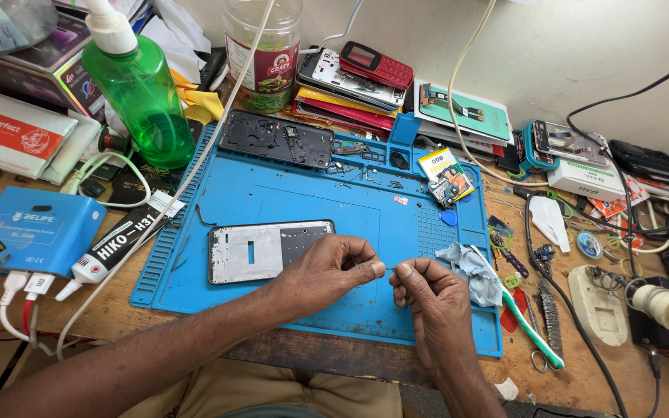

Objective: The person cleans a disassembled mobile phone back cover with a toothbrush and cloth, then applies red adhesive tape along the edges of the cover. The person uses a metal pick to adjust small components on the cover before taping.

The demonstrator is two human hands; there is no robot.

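Head view shows both forearms cut off at the bottom edge. Between the fingertips, low centre of the frame, a thin wire-like piece (389, 268) is barely visible. Left hand (327, 271) pinches one end, right hand (427, 298) pinches the other, over the blue mat (334, 201). Just left lies a phone frame (265, 249).

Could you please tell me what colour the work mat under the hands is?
The work mat is bright blue, seen clearly in the head view.
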